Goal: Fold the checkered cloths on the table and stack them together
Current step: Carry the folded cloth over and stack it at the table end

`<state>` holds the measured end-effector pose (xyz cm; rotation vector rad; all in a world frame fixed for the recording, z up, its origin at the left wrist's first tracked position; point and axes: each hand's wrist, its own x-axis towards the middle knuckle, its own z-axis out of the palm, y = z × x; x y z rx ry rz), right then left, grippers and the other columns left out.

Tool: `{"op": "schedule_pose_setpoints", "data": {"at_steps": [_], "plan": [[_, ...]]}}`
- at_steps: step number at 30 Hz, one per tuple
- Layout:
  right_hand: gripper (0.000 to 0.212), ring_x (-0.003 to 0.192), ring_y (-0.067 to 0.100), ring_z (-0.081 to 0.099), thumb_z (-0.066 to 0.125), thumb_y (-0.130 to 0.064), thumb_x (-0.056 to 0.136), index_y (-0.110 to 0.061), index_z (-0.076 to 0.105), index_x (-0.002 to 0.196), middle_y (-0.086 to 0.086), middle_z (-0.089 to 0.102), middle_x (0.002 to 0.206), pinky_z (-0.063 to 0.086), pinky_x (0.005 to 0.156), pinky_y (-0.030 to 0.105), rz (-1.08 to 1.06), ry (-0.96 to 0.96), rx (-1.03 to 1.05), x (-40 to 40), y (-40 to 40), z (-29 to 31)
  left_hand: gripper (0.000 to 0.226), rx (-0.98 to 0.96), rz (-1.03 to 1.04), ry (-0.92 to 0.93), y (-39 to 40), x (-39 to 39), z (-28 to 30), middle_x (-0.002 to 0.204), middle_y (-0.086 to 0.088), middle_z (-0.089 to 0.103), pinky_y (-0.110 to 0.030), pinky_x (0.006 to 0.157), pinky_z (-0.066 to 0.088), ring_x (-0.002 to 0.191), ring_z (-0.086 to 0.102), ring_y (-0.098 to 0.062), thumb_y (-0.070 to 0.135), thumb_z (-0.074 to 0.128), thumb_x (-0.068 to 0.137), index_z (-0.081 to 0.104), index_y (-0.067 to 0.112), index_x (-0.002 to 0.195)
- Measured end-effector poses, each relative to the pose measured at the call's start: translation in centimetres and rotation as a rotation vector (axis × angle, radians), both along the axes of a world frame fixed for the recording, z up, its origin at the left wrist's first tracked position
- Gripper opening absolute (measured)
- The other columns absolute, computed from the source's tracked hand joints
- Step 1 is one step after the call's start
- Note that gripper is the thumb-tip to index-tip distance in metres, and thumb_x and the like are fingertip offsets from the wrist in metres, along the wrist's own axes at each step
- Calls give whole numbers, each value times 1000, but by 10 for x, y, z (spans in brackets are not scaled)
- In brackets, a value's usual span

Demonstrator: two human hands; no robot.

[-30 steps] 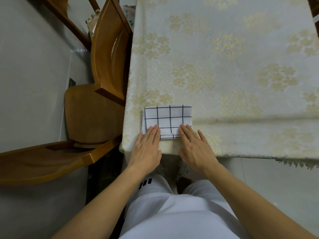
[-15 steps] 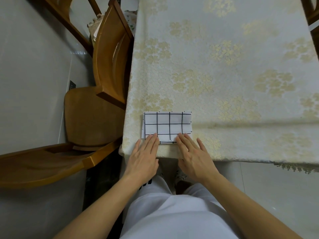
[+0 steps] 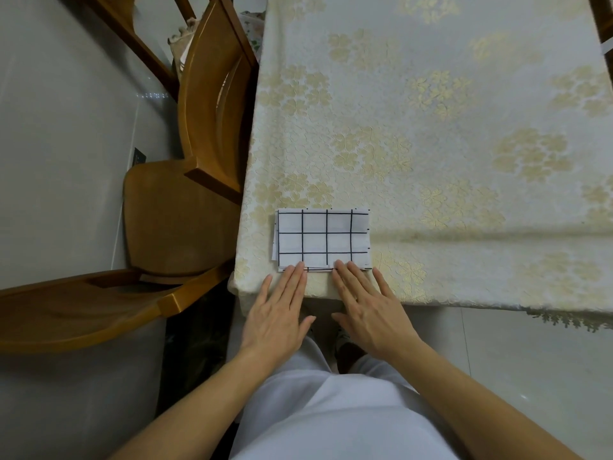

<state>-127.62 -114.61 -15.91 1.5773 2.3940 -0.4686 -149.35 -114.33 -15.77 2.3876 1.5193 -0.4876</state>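
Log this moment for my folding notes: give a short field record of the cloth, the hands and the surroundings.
cloth: checkered cloth folded into a layered rectangle near the table's front left corner
left hand: left hand flat, open, fingertips at the cloth's near edge
right hand: right hand flat, open, fingertips at the near edge
surface: floral tablecloth
beside table: wooden chair on the left

Both hands slid back off cloth toward near table edge. Left hand earlier lay on cloth's near-left part; now only fingertips touch its near edge. Right hand likewise retreated, fingertips at near edge. More grid exposed.
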Motion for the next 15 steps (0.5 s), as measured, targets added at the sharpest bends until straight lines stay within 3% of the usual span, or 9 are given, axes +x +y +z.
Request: {"op": "schedule_pose_setpoints", "data": {"at_steps": [4, 15], "plan": [[77, 154, 24, 5, 18, -63, 102, -11, 17, 158, 6, 7, 166, 12, 120, 52, -8, -8, -1, -2, 0, -4, 81, -5, 18, -7, 0, 3, -3, 164, -9, -21, -49, 123, 6, 152, -16, -23, 62, 5, 97, -10, 8, 156], [80, 153, 22, 3, 10, -65, 100, -10, 12, 158, 5, 5, 166, 11, 123, 51, -36, 21, 19, -4, 16, -7, 82, 17, 39, -30, 16, 7, -5, 164, -7, -17, -48, 124, 4, 152, -14, -21, 64, 10, 97, -9, 10, 156]]}}
